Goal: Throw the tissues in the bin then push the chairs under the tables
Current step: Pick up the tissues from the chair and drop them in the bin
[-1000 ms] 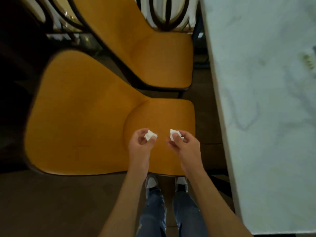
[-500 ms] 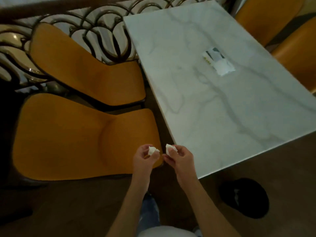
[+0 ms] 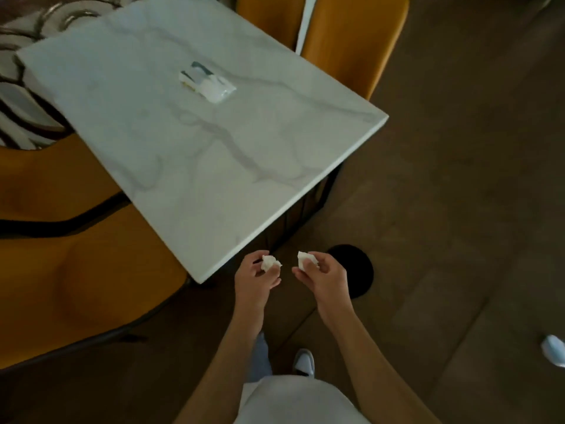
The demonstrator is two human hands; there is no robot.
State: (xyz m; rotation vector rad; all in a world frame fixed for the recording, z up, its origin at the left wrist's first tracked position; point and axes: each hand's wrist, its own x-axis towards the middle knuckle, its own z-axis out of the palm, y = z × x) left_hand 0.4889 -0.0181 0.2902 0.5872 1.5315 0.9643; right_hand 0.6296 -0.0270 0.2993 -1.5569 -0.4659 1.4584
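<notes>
My left hand (image 3: pixel 256 276) pinches a crumpled white tissue (image 3: pixel 270 262) just off the near corner of the white marble table (image 3: pixel 195 142). My right hand (image 3: pixel 324 276) pinches a second crumpled tissue (image 3: pixel 305 259) beside it. A round black bin (image 3: pixel 356 270) stands on the floor directly behind my right hand, partly hidden by it. Two orange chairs, one nearer (image 3: pixel 76 270) and one farther (image 3: pixel 46 179), stand pulled out at the table's left side. Another orange chair (image 3: pixel 351 41) stands at the far right side.
A small plastic packet (image 3: pixel 208 82) lies on the tabletop. A curved metal railing (image 3: pixel 18 96) runs along the far left. Brown floor (image 3: pixel 458 209) spreads to the right, with a pale object (image 3: pixel 553 350) at the right edge. My shoe (image 3: pixel 304 362) shows below.
My view has swung right from the chairs to the table corner and floor. The black bin is now right behind my hands. Both hands still hold their tissues.
</notes>
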